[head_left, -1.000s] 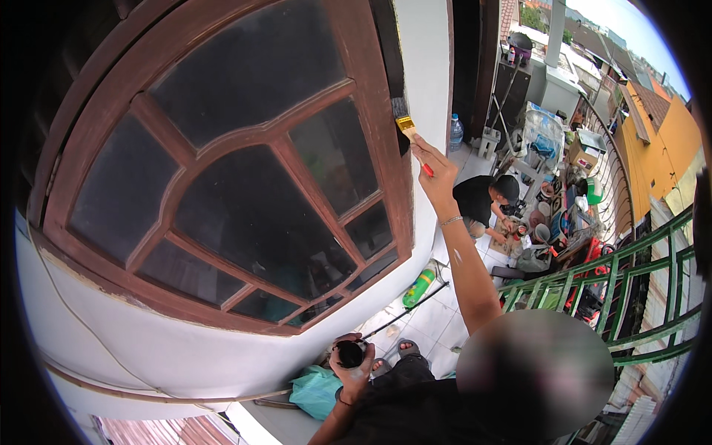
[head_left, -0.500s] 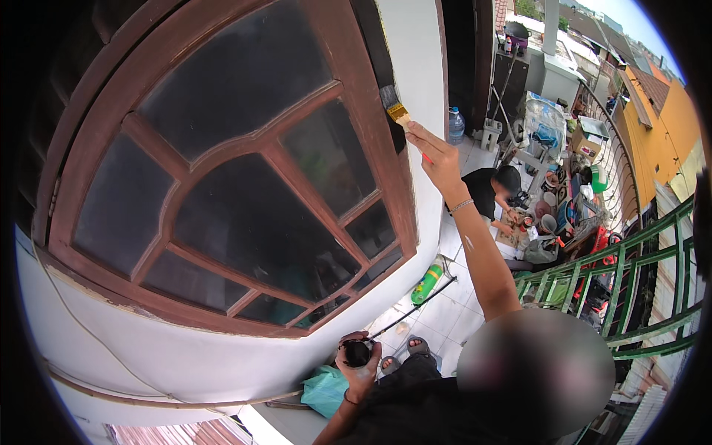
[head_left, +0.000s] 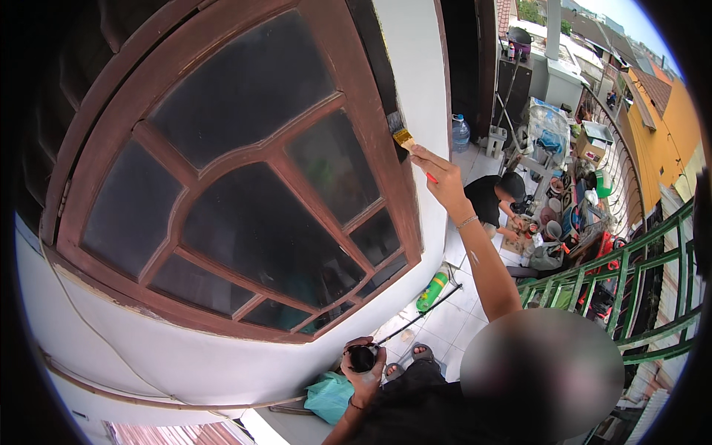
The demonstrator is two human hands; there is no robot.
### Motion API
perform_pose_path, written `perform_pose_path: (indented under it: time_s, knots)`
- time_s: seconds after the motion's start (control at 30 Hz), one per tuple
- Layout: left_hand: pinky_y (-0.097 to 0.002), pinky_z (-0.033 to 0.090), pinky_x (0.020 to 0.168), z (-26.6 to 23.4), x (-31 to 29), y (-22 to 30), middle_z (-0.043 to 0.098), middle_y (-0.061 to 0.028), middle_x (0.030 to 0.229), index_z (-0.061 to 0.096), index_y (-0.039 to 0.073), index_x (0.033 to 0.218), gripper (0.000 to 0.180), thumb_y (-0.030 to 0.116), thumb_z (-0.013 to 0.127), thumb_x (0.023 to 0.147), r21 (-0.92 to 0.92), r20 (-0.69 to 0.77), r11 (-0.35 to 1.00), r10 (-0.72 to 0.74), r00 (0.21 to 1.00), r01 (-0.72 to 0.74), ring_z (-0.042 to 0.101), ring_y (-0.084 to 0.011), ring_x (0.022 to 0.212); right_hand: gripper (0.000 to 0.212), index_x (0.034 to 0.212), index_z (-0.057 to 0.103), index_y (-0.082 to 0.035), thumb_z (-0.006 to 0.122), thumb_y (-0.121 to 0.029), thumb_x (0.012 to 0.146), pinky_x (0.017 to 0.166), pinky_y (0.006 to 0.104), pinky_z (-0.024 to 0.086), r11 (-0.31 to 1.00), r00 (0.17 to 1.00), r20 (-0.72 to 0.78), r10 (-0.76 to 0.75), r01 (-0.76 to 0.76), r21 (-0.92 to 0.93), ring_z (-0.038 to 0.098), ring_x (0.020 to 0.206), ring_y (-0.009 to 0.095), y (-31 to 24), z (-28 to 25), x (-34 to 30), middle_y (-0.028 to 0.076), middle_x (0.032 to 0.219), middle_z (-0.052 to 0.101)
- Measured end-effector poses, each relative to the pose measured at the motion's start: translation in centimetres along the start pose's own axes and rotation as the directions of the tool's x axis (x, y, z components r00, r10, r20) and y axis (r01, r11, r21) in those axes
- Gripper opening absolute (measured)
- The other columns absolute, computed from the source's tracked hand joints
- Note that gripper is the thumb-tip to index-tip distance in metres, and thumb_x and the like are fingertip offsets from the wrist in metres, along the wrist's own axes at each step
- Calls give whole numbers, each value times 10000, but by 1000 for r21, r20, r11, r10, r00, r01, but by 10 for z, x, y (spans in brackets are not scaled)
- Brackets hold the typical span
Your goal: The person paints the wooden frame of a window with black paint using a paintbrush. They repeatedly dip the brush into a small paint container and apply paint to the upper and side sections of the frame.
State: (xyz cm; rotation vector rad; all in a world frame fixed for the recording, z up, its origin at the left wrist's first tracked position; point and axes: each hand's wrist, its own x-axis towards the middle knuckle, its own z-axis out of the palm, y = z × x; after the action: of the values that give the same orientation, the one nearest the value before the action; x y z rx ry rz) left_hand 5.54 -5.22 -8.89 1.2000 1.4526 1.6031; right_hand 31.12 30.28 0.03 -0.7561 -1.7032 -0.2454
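My right hand is raised and closed around the handle of a paintbrush. The brush's bristles rest on the dark painted outer strip of the window frame, beside the white wall. Lower down, my left hand grips a small cup whose inside is black with paint. The brown wooden window with several dark glass panes fills the left side.
A person in black crouches on the tiled floor among scattered containers. A green bottle and a dark pole lie by the wall. A teal bag sits below my left hand. Green railing runs along the right.
My right hand has drawn the paintbrush a little way down the dark strip. My left hand still holds the cup, and the whole view has shifted slightly.
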Motion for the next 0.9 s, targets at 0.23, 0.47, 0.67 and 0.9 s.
perform_pose_path:
  time_s: [0.23,0.47,0.67,0.9]
  knots:
    - [-333,532,899,-7,-5,-2,697,-114,1101,621,34,1061,407,-54,842,731,39,-14,999,-38,999,38,664,-191,985,493,1094,767,-36,596,209,703,916,338,616,999,980,-196,27,-17,51,725,1120,262,-12,-14,32,78,1260,731]
    - [-336,533,890,-1,1,-3,690,-129,1109,614,28,1068,412,-74,828,731,12,41,1000,-14,999,14,658,-190,963,466,1114,749,-38,612,182,727,834,341,623,994,995,-79,60,-52,98,723,1088,282,2,2,11,59,1283,716]
    - [-329,533,853,4,13,-11,693,-110,1086,640,22,1036,379,-61,840,726,57,25,998,24,999,-25,651,-180,936,244,1029,781,-20,711,81,819,825,281,588,841,854,-82,515,-484,242,767,963,241,-47,-45,-84,143,1085,778]
    - [-284,524,806,22,34,-44,694,-63,1016,674,21,1012,395,41,921,704,125,79,992,8,997,-18,636,-139,873,295,1051,541,0,783,-7,882,849,297,566,396,637,176,751,-647,652,730,919,145,-155,-111,-127,156,936,763]
